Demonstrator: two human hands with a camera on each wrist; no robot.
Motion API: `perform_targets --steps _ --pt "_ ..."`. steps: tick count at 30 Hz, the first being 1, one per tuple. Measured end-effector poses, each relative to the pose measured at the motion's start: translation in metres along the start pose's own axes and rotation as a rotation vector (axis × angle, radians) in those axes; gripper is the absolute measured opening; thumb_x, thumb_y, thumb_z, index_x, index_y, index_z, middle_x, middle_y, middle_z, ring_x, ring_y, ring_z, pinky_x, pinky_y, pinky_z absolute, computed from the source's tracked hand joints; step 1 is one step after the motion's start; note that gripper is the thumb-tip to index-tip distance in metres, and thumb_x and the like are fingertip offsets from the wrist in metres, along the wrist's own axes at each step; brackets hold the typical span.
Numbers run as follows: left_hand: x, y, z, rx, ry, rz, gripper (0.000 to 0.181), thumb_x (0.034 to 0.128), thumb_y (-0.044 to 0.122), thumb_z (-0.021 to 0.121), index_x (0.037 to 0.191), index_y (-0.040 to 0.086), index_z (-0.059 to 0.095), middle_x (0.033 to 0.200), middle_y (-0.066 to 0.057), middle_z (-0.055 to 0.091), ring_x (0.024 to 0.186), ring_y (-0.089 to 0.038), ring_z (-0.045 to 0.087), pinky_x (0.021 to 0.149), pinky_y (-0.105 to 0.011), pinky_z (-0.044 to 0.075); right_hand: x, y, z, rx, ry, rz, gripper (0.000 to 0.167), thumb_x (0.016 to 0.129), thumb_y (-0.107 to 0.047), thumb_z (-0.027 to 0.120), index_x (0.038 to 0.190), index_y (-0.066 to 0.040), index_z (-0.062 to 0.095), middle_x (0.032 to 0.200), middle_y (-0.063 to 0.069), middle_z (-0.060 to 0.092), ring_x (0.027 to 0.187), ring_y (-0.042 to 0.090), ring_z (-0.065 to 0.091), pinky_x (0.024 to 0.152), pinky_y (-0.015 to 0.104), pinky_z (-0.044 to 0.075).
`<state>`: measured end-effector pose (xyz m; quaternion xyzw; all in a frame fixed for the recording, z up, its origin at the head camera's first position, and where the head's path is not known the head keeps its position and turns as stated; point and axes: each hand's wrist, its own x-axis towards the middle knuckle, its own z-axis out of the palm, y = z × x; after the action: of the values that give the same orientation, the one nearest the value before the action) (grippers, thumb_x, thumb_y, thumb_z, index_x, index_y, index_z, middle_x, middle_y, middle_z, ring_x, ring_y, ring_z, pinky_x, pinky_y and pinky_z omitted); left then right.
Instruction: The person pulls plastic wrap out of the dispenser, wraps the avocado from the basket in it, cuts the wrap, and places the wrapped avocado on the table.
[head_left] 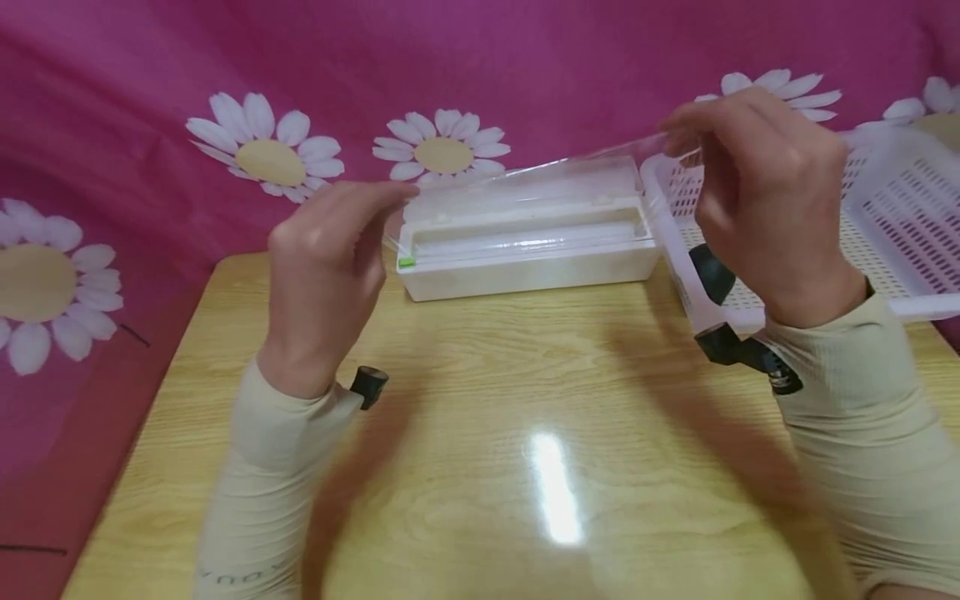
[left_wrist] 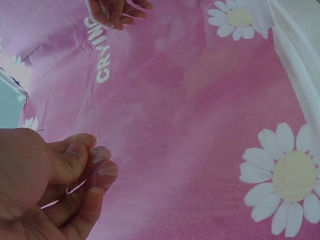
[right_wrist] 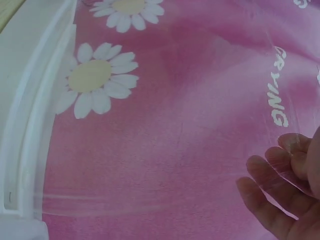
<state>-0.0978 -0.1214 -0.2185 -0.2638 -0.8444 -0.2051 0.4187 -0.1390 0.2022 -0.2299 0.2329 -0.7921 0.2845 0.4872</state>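
Note:
A sheet of clear plastic wrap (head_left: 525, 187) is stretched above a white cling film dispenser box (head_left: 532, 277), whose lid stands raised at the back. My left hand (head_left: 322, 275) pinches the wrap's left corner between thumb and fingertips; the left wrist view shows this hand (left_wrist: 70, 185) close up. At the other corner, my right hand (head_left: 772, 192) pinches the film, higher than the left. In the right wrist view the thumb meets the index finger of that hand (right_wrist: 285, 185) while the other fingers spread. A green slider (head_left: 407, 262) sits at the box's left front edge.
A white plastic basket (head_left: 892, 242) with slotted walls stands to the right of the box, partly behind my right hand and wrist. The wooden table (head_left: 480, 400) reaches a pink cloth (head_left: 525, 67) with daisies behind it.

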Motion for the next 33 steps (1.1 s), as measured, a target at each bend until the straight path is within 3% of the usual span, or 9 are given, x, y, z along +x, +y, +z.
perform_targets --steps 10,19,24,29,33 --pt "0.003 0.008 -0.015 0.002 0.016 0.002 0.020 0.1023 0.007 0.061 0.110 0.001 0.078 0.100 -0.017 0.080 0.093 -0.033 0.076 0.091 -0.046 0.063 0.007 -0.008 -0.009 0.011 0.025 -0.038 0.036 0.098 0.008 0.042 0.102 0.002 0.077 0.088 0.024 0.074 0.078 0.040 0.069 0.084 -0.005 0.031" --pt "0.010 0.018 -0.028 -0.021 0.058 0.001 0.024 0.1043 0.009 0.057 0.108 0.004 0.080 0.097 -0.015 0.080 0.090 -0.032 0.075 0.090 -0.046 0.062 0.015 -0.011 -0.022 -0.030 0.035 -0.068 0.032 0.103 -0.005 0.045 0.105 -0.003 0.077 0.092 0.020 0.077 0.083 0.039 0.074 0.089 -0.001 0.039" --pt "0.008 0.021 -0.033 -0.040 0.071 0.002 0.026 0.1055 0.010 0.055 0.106 0.005 0.081 0.096 -0.013 0.080 0.089 -0.030 0.074 0.087 -0.046 0.062 0.015 -0.011 -0.025 0.004 0.053 -0.079 0.034 0.104 -0.005 0.045 0.103 -0.002 0.079 0.091 0.020 0.077 0.082 0.040 0.073 0.089 0.001 0.041" --pt "0.002 0.022 -0.038 -0.048 0.033 0.037 0.025 0.1041 0.006 0.056 0.106 0.004 0.080 0.095 -0.013 0.080 0.088 -0.030 0.072 0.085 -0.047 0.062 0.012 -0.010 -0.031 0.064 0.016 -0.072 0.036 0.103 -0.008 0.044 0.102 -0.004 0.081 0.090 0.017 0.078 0.078 0.037 0.071 0.083 0.001 0.041" --pt "-0.004 0.022 -0.045 -0.036 -0.038 0.082 0.022 0.1034 0.007 0.058 0.107 0.001 0.079 0.094 -0.016 0.079 0.087 -0.031 0.068 0.081 -0.045 0.062 0.004 -0.007 -0.038 0.100 -0.026 -0.088 0.035 0.102 -0.012 0.047 0.100 -0.004 0.081 0.088 0.016 0.078 0.075 0.032 0.068 0.080 0.001 0.040"
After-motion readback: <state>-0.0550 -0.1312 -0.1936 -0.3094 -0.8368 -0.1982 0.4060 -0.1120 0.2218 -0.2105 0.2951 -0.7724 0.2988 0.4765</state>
